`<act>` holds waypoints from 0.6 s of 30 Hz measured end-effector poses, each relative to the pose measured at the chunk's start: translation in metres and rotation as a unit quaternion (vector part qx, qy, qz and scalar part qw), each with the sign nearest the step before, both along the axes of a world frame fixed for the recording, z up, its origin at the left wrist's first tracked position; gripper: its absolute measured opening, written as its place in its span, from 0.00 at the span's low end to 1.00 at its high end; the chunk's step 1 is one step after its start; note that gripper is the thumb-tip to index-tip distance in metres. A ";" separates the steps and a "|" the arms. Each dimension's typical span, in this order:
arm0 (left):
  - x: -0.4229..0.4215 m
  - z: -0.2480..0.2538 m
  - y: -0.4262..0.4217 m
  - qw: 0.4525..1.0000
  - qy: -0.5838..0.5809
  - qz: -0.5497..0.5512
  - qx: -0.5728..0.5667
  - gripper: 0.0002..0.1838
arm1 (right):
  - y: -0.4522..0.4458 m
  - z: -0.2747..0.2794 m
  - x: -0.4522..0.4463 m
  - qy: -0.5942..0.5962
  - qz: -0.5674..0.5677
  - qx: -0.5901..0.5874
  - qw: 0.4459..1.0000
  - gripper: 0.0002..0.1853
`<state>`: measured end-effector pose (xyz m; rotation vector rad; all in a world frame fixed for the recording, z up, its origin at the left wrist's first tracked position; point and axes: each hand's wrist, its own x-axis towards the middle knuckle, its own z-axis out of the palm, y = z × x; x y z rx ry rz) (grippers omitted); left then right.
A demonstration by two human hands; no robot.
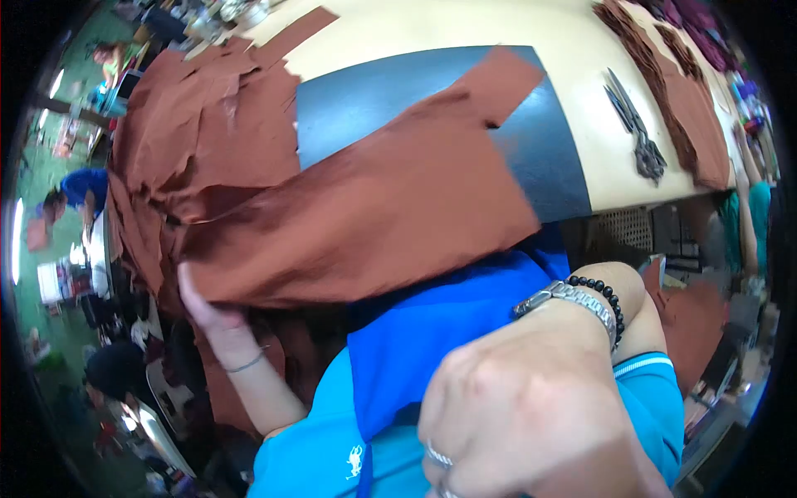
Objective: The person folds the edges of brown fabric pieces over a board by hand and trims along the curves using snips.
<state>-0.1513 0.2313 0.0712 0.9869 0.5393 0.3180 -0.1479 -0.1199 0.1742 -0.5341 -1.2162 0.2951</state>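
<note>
A large brown cloth piece (374,199) stretches from the left over a dark board (349,100) and past the table's front edge. My left hand (217,319) is at its lower left corner, gripping the edge, with some fingers hidden by the cloth. Close to the camera, my right hand (515,407) is raised in front of my chest, away from the cloth. Its fingers curl inward, and anything inside them is hidden. The cloth's right edge is blurred. Beside the cloth's left end lies a heap of brown pieces (224,124).
Dark scissors (638,137) lie on the pale table (581,91), right of the board. More brown cloth (693,108) is stacked at the right edge. A person in blue (83,187) sits far left; another person's arm (749,199) shows far right. Blue fabric (440,315) covers my front.
</note>
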 end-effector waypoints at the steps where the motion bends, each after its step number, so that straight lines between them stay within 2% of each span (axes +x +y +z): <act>1: -0.016 0.006 0.034 0.999 -0.005 0.047 0.020 0.25 | 0.002 -0.001 0.005 -0.011 0.013 -0.023 1.000 0.41; 2: -0.032 0.013 0.069 0.995 -0.008 0.094 0.041 0.26 | 0.005 -0.004 0.010 -0.030 0.020 -0.053 0.998 0.43; 5: -0.098 0.050 0.135 0.953 -0.037 0.271 0.128 0.26 | 0.014 -0.033 0.037 -0.107 -0.039 -0.182 0.977 0.55; 7: -0.146 0.082 0.163 0.887 -0.063 0.404 0.215 0.26 | 0.004 -0.065 0.056 -0.080 -0.121 -0.305 0.941 0.54; 8: -0.168 0.098 0.173 0.837 -0.075 0.473 0.266 0.26 | -0.005 -0.076 0.069 -0.067 -0.151 -0.389 0.906 0.50; 9: -0.187 0.115 0.179 0.777 -0.080 0.535 0.321 0.26 | -0.009 -0.092 0.079 -0.070 -0.202 -0.411 0.886 0.48; 13: -0.234 0.168 0.185 0.508 -0.051 0.706 0.492 0.26 | -0.041 -0.137 0.106 -0.069 -0.319 -0.524 0.787 0.29; 14: -0.238 0.175 0.184 0.455 -0.032 0.727 0.514 0.27 | -0.049 -0.146 0.111 -0.085 -0.352 -0.544 0.757 0.25; 16: -0.238 0.180 0.187 0.379 0.026 0.738 0.558 0.27 | -0.059 -0.166 0.117 -0.076 -0.400 -0.539 0.737 0.24; 17: -0.239 0.176 0.198 0.354 0.066 0.727 0.585 0.27 | -0.060 -0.171 0.118 -0.041 -0.401 -0.521 0.752 0.19; 18: -0.266 0.162 0.248 0.242 0.118 0.687 0.675 0.27 | -0.056 -0.172 0.117 -0.048 -0.400 -0.522 0.752 0.19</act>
